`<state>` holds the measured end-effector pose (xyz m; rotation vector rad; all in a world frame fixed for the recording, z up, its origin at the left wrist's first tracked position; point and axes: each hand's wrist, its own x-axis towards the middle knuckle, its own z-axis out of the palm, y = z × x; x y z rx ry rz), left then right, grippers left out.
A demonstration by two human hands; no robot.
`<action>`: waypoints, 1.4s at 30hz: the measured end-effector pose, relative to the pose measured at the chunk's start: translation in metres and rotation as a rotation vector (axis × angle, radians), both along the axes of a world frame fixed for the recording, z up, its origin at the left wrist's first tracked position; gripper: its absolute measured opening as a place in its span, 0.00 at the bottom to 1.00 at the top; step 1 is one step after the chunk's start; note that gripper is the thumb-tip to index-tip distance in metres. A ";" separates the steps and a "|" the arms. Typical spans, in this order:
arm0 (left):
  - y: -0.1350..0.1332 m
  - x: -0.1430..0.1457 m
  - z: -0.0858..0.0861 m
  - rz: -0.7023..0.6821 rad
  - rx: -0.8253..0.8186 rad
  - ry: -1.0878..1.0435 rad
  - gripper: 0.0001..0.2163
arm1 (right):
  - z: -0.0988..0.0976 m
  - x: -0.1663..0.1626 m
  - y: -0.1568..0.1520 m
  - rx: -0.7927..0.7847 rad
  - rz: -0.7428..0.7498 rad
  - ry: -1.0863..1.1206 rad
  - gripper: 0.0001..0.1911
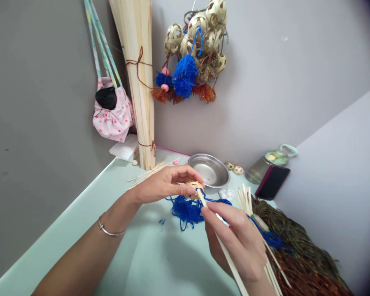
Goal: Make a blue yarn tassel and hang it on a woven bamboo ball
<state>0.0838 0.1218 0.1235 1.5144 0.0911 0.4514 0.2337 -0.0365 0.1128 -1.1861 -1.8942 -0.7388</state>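
My left hand point(168, 183) pinches a small woven bamboo ball point(194, 187) above the pale green table point(147, 255). A blue yarn tassel point(187, 209) hangs from the ball and lies on the table. My right hand point(234, 238) is closed round a thin bamboo strip point(224, 248), whose tip reaches the ball. More blue yarn point(271, 238) runs under my right hand. A metal bangle sits on my left wrist.
A steel bowl point(211, 169) stands behind the hands. Loose bamboo strips point(245, 197), brown fibre point(299, 255), a dark phone point(273, 181) and a jar point(261, 166) lie right. A bamboo bundle point(141, 82), pink bag point(113, 113) and hanging woven balls point(197, 37) line the wall.
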 end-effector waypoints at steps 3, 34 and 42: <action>0.000 0.000 0.000 0.003 0.001 0.003 0.13 | 0.001 -0.001 0.001 0.003 0.022 0.005 0.16; -0.010 0.004 0.002 -0.021 0.006 -0.003 0.13 | -0.008 0.004 0.006 -0.023 0.022 0.064 0.19; -0.006 0.004 0.000 -0.005 -0.040 -0.005 0.13 | 0.001 0.001 0.003 0.022 0.042 0.075 0.15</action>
